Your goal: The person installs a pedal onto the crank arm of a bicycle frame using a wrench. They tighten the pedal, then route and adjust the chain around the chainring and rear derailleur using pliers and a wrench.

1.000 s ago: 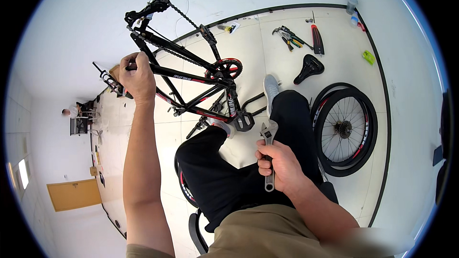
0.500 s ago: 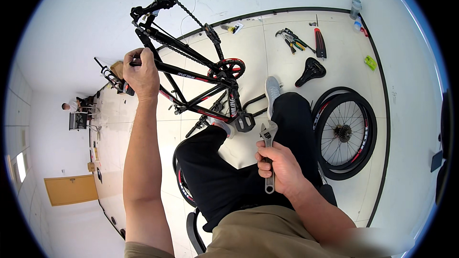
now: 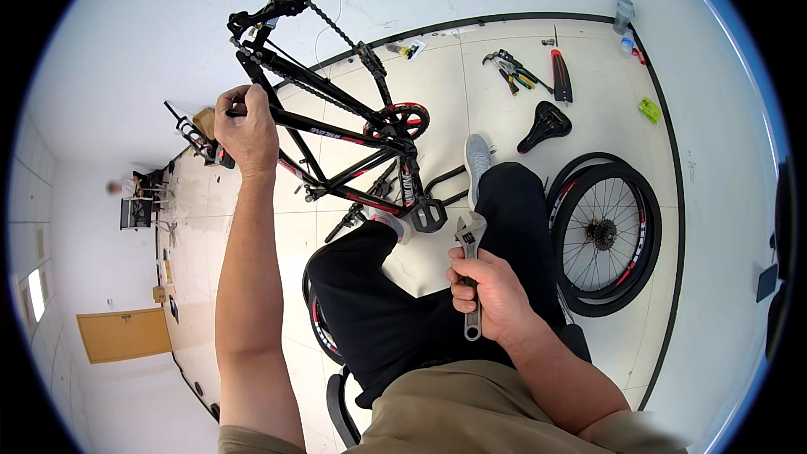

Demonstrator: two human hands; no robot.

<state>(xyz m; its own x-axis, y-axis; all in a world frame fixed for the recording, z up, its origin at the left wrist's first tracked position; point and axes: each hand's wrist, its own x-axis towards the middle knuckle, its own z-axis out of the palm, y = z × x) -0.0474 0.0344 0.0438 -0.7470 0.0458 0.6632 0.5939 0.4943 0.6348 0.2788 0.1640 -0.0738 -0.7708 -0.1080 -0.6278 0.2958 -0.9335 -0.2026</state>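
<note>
A black bicycle frame (image 3: 336,133) with red accents stands tilted in front of me. My left hand (image 3: 246,133) is closed around one of its tubes at the upper left. Along the frame run a slack chain and a rear derailleur (image 3: 290,2); the chainring (image 3: 410,121) and pedal (image 3: 429,215) are lower down. In my right hand (image 3: 496,290), above my lap, is a silver adjustable wrench (image 3: 472,319). Its jaw end points away from me, near the pedal but apart from it. My palm and fingers hide part of the handle.
Two wheels (image 3: 649,261) lie on the floor at right, beside a black saddle (image 3: 545,124). Farther off are pliers and a hammer (image 3: 514,71), a red-black mudguard (image 3: 561,76), a green packet (image 3: 650,110) and bottles (image 3: 623,15) by the wall. Another person sits far left near chairs (image 3: 151,193).
Both hands keep their grips on the frame and the wrench. The whole view has shifted only very slightly.
</note>
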